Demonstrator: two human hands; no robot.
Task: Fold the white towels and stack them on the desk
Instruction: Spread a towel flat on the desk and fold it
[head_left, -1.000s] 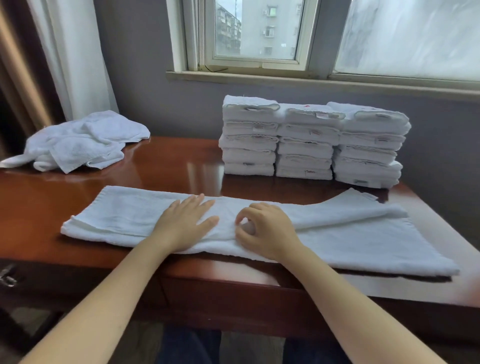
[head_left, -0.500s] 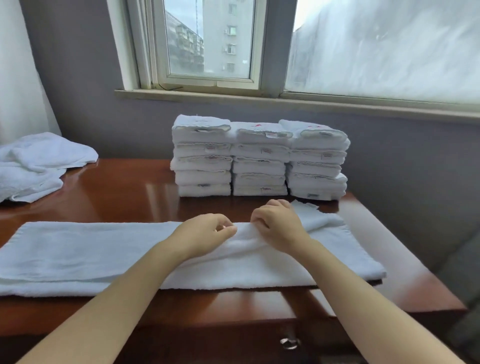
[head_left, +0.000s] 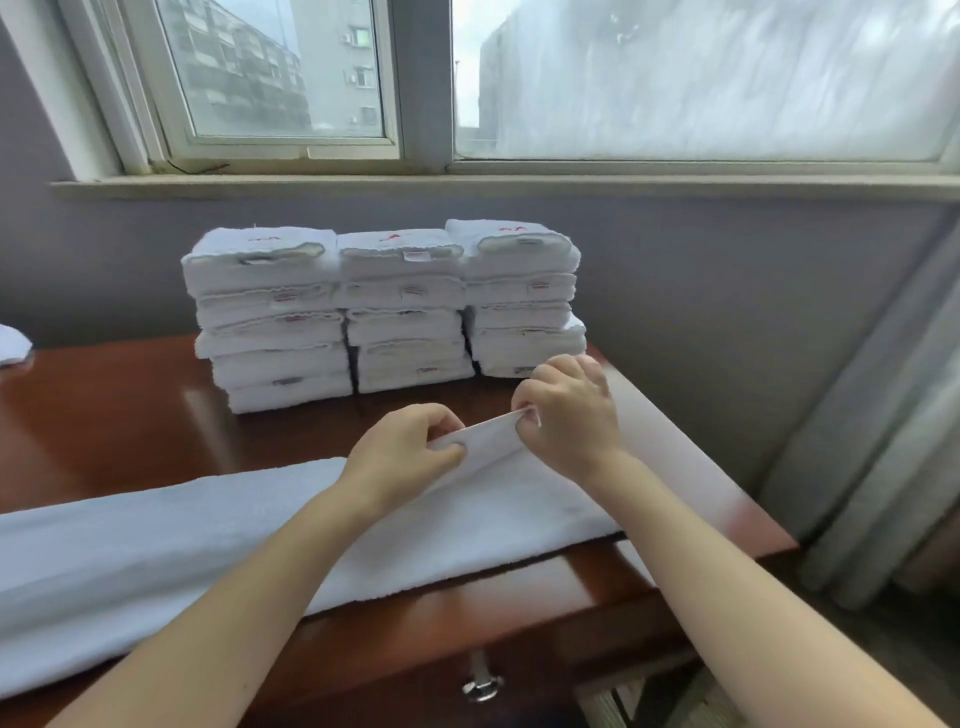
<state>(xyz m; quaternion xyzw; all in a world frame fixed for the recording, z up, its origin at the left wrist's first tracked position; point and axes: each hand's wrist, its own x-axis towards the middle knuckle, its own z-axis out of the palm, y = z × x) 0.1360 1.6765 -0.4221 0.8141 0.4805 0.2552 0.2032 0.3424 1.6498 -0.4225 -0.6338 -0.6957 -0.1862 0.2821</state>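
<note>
Item: one white towel (head_left: 208, 545), already narrowed to a long strip, lying across the front of the desk (head_left: 130, 415) from the picture's left border to near the desk's right end. Its right short edge is raised off the wood. Left hand (head_left: 400, 457): thumb and curled fingers pinch the near part of that raised edge. Right hand (head_left: 566, 421): fingertips pinch the far corner of the same edge, and the cloth is drawn taut between the two hands. Behind them are three folded stacks (head_left: 395, 306) side by side against the wall, with the right hand just in front of the right-most one; contact cannot be told. Also present: a scrap of loose towel (head_left: 10, 343) at the left border, a drawer handle (head_left: 483, 686) below and a curtain (head_left: 883, 441) at right. Hazards, as judged: both grips hold only the thin hem, so a quick pull may slip one corner free and skew the fold. The desk top looks glossy and the strip's near side runs along the front edge, so dragging the end leftward could slide the whole length off toward the floor. If the two corners travel unevenly, the edges will not meet and the fold will need redoing. The right-most stack has layers set slightly out of line, and a knuckle or swinging cloth could nudge it over.
</note>
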